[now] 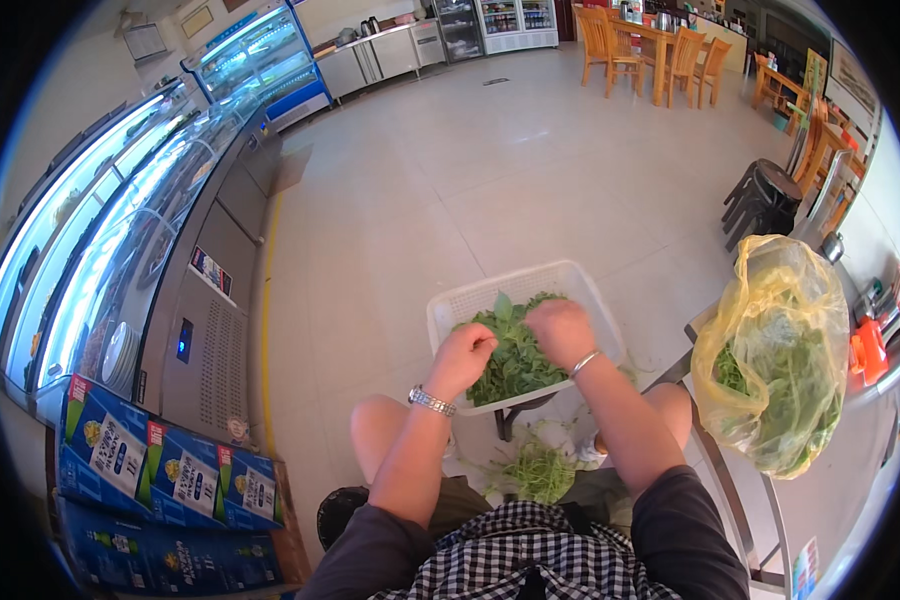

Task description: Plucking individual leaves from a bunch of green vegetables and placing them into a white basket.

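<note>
A white plastic basket (461, 304) stands before my knees on a dark-legged support, heaped with leafy greens (514, 375). Over its left side is my left hand (465, 358), fingers curled and tips drawn together; whether a stem is between them is too small to tell. My right hand (562, 330), slightly blurred, bends down over the right part of the heap, its fingertips hidden. One larger green leaf (503, 307) stands up between the two hands. On the floor below, between my feet, lies a pile of thin green stems (538, 471).
A yellowish plastic bag (776, 360) of greens sits on a metal table (817, 510) at my right. Black stacked stools (765, 195) stand beyond it. Left are a glass display counter (217, 300) and blue printed cartons (172, 480). Wooden chairs (686, 56) surround a far table.
</note>
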A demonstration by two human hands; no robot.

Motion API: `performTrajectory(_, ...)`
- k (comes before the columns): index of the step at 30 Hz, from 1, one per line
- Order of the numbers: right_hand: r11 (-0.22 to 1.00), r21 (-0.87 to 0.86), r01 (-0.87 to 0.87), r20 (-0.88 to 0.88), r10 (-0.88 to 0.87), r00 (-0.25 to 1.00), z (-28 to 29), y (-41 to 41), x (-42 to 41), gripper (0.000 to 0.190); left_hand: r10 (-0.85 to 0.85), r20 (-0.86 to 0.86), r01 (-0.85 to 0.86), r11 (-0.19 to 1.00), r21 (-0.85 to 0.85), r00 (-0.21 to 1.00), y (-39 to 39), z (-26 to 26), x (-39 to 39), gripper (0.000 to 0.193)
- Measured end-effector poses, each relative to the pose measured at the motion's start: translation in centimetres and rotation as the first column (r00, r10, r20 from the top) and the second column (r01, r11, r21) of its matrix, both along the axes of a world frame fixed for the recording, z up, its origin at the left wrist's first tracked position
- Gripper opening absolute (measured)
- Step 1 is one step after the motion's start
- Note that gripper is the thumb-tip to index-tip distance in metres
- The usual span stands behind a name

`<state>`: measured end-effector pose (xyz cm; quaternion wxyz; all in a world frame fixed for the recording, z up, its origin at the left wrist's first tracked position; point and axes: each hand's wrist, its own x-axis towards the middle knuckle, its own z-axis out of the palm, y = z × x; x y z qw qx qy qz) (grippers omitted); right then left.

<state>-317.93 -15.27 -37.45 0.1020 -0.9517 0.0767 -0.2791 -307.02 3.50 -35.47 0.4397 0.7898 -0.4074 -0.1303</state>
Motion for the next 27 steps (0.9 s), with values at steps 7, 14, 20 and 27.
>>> performTrajectory(7, 0.954, 0.112, 0.28, -0.264, -0.243, 0.933, -2.9, -2.9, -1.2, 0.018, 0.094, -0.238, -0.108, 0.993, -0.046, 0.967, 1.0, 1.2, 1.2, 0.018)
performTrajectory(14, 0.773, 0.622, -0.126, 0.021, 0.145, 0.989, 0.9, 0.7, -0.9, 0.029, 0.121, -0.273, -0.132, 0.991, -0.022, 0.954, 0.8, 0.2, 0.8, 0.021)
performTrajectory(20, 0.45, 0.882, -0.143, -0.037, 0.369, 0.929, -0.2, 1.5, -0.8, 0.032, 0.031, -0.487, -0.115, 0.983, -0.144, 0.873, 0.1, 0.7, 0.3, 0.019)
performTrajectory(27, 0.258, 0.951, -0.17, 0.049, 0.417, 0.907, 1.8, 1.9, -1.1, 0.034, -0.148, -0.53, 0.053, 0.98, -0.19, 0.835, 0.7, 1.2, 0.2, 0.018)
